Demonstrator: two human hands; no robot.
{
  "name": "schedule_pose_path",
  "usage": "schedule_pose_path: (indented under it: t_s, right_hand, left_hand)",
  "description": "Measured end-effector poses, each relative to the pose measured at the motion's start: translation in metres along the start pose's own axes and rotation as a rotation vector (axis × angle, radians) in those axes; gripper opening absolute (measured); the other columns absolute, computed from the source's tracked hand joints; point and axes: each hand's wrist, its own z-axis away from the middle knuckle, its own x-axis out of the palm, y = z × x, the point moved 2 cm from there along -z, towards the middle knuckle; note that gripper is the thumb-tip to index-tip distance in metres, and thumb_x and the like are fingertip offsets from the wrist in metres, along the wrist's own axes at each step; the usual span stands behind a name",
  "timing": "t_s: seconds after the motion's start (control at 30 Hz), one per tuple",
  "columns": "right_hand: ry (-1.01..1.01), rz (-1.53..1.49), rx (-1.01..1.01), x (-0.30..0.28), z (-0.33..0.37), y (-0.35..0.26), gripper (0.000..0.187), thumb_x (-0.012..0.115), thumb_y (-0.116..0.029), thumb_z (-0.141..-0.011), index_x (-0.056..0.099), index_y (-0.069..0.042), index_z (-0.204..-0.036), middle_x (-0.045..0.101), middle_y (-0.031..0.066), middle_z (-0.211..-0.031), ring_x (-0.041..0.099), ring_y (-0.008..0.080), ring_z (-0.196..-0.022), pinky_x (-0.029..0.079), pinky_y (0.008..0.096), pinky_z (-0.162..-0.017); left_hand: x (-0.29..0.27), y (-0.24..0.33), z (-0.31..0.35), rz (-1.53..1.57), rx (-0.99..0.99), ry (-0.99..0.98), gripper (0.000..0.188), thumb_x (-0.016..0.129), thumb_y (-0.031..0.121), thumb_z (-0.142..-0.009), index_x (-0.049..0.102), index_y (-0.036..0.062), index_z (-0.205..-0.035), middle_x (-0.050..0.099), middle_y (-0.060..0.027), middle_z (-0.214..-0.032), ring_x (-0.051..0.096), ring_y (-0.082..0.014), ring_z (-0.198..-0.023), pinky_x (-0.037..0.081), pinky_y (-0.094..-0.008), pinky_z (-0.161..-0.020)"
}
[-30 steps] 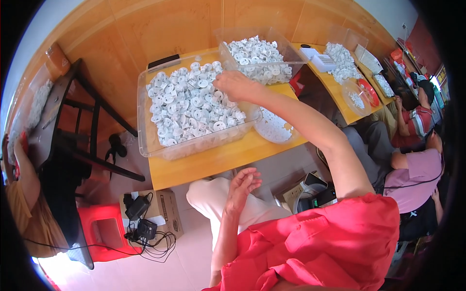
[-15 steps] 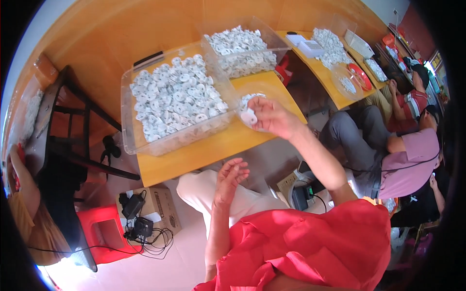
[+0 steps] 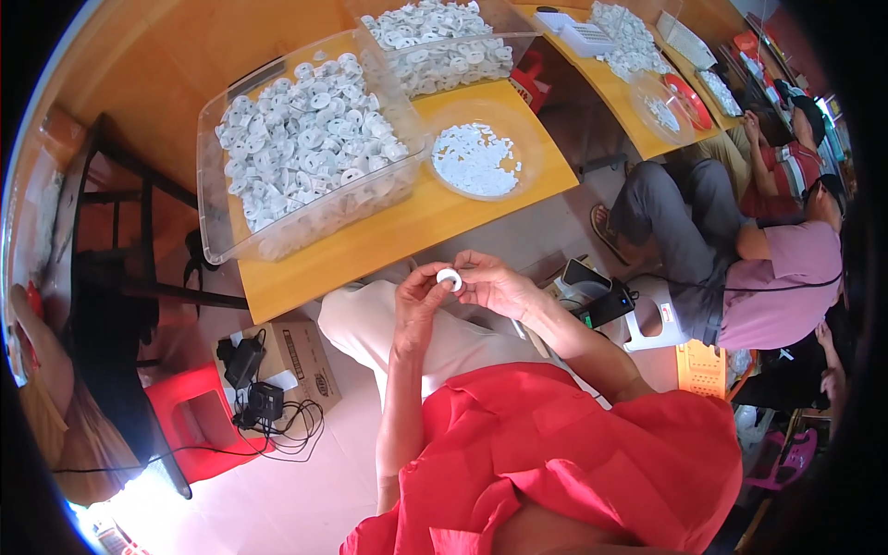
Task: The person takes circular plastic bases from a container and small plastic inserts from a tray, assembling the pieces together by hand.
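Observation:
Above my lap, in front of the table, both hands meet at a small white ring-shaped part [image 3: 449,276]. My left hand [image 3: 416,298] is closed, pinching it between thumb and fingers. My right hand [image 3: 498,283] is closed at its right side, fingertips against it; any tiny piece between them is hidden. Beyond the hands, a clear plastic bin [image 3: 211,208] on the table holds a heap of white round parts. To its right stands a clear round dish [image 3: 521,176] with many small flat white pieces.
Another clear bin [image 3: 518,42] of white parts stands behind on the yellow table [image 3: 342,266]. A red stool [image 3: 171,421] and a cardboard box [image 3: 310,365] with black adapters [image 3: 266,400] are at the left. A co-worker in pink [image 3: 782,287] sits at the right.
My right hand has come back from over the dish to my left hand, and the two now meet at the white part. The dish is uncovered, and the view has shifted slightly.

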Motion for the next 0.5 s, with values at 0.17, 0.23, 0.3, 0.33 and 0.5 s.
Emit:
schedule_pose_path:
  t_s: [0.17,0.23,0.3,0.33,0.5]
  right_hand:
    - [0.273,0.719,-0.111,0.006,0.007,-0.016,0.020,0.063,-0.023,-0.083,0.056,-0.008,-0.092,0.060,0.0020,-0.080,0.056,0.0090,-0.065,0.046,0.0215,-0.056]
    - [0.324,0.890,-0.257,0.005,0.009,-0.037,0.021,0.063,-0.026,-0.082,0.059,-0.007,-0.089,0.059,-0.0001,-0.074,0.054,0.0068,-0.063,0.044,0.0201,-0.053]
    - [0.372,0.972,-0.425,0.004,0.006,-0.064,0.019,0.061,-0.022,-0.084,0.062,-0.004,-0.089,0.060,0.0003,-0.071,0.053,0.0062,-0.059,0.042,0.0200,-0.053]
    - [0.421,1.084,-0.533,0.004,0.002,-0.078,0.015,0.061,-0.017,-0.082,0.062,-0.002,-0.085,0.061,0.0025,-0.070,0.053,0.0068,-0.059,0.042,0.0214,-0.053]
    - [0.552,1.640,-0.839,-0.003,-0.031,-0.132,0.009,0.061,-0.006,-0.076,0.062,0.002,-0.080,0.061,0.0094,-0.069,0.058,0.0171,-0.061,0.044,0.0288,-0.057]
  left_hand:
    - [-0.002,0.000,0.001,0.032,0.046,0.093,0.017,0.061,0.002,-0.081,0.057,0.0027,-0.098,0.062,-0.0073,-0.096,0.057,-0.0120,-0.085,0.047,-0.0245,-0.078]
    - [-0.003,0.002,0.001,0.156,-0.032,0.137,0.019,0.059,0.002,-0.082,0.056,0.0032,-0.100,0.062,-0.0088,-0.095,0.059,-0.0135,-0.083,0.048,-0.0250,-0.075]
    - [-0.005,0.003,0.002,0.171,-0.048,0.124,0.020,0.058,0.001,-0.082,0.055,0.0030,-0.101,0.062,-0.0090,-0.094,0.060,-0.0144,-0.081,0.049,-0.0251,-0.073]
    - [-0.005,0.004,0.002,0.185,-0.067,0.109,0.021,0.057,0.001,-0.082,0.054,0.0028,-0.103,0.062,-0.0092,-0.093,0.061,-0.0152,-0.079,0.050,-0.0251,-0.071]
    - [-0.003,0.005,0.000,0.209,-0.068,0.125,0.023,0.058,0.002,-0.082,0.056,0.0023,-0.105,0.062,-0.0068,-0.088,0.061,-0.0143,-0.075,0.050,-0.0237,-0.068]
